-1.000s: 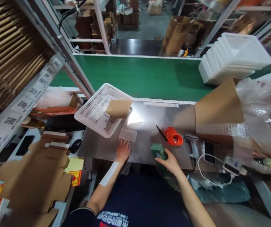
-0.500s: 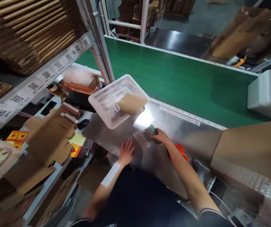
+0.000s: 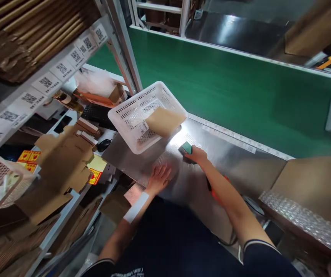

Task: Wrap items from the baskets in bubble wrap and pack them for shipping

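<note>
Green and small, a small green rectangular box [image 3: 186, 147] sits in the right hand [image 3: 198, 154] at the centre of the frame. The fingers are curled round its near end and it is held low over the brushed steel table [image 3: 237, 169]; whether it touches the metal cannot be told. The left hand [image 3: 160, 177] lies just below and left of it, palm down with the fingers spread flat. It presses on a clear bubble-wrap sheet [image 3: 135, 192] whose lower end hangs over the table's near edge.

Only the box's far end shows past the fingers. That end points to the upper left of the frame, so its long axis seems to run from the right hand toward the upper left. The rest is covered by the hand.

Just up and left of the box stands a white perforated plastic basket [image 3: 131, 111], tilted on the table's corner. A tan paper envelope [image 3: 164, 121] lies over its right rim, with a white printed label [image 3: 140, 130] beside it. Between the box and the basket the steel is bare and brightly lit.

A green conveyor belt [image 3: 226, 84] crosses the upper half of the frame. An orange plastic tool [image 3: 216, 195] is mostly hidden under the right forearm. To the left lie a black computer mouse [image 3: 104, 145] and flattened brown cardboard [image 3: 64, 157]. At lower right is a brown cardboard box [image 3: 312, 184] fronted by bubble wrap.
</note>
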The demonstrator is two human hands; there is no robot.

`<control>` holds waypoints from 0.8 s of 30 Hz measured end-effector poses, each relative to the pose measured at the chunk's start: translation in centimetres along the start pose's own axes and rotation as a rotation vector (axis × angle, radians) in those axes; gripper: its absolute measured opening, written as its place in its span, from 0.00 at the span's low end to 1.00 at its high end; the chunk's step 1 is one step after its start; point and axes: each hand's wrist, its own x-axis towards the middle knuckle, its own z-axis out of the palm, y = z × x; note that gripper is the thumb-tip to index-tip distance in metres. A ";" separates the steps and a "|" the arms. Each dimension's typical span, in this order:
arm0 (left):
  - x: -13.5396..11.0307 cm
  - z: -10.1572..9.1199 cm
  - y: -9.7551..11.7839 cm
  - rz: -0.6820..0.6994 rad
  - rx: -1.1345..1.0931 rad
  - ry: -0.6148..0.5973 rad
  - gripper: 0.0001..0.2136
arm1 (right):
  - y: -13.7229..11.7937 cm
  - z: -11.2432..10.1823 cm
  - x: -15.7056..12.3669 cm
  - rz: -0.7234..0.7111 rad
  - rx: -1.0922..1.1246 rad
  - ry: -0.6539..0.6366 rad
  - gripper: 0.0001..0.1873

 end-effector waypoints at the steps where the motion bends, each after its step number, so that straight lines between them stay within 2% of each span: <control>1: 1.4 0.0 0.3 0.023 -0.002 -0.046 0.25 | 0.1 -0.5 0.1 0.008 -0.011 -0.001 0.26; 4: 3.7 0.5 0.6 0.029 -0.017 -0.148 0.25 | 0.4 -2.2 0.6 0.035 -0.029 0.047 0.26; 9: 3.0 1.7 0.5 0.014 -0.056 -0.080 0.28 | -0.5 -4.2 2.6 0.016 -0.067 0.051 0.25; 16: 2.6 2.5 0.2 0.019 -0.103 -0.034 0.30 | -2.7 -4.0 4.7 0.022 -0.091 0.039 0.24; 21: 2.7 3.0 0.1 0.022 -0.132 -0.051 0.29 | -2.1 -3.6 4.8 0.031 -0.092 0.030 0.25; 24: 2.7 3.2 0.0 0.025 -0.131 -0.067 0.29 | -1.6 -3.6 5.0 0.016 -0.093 0.017 0.28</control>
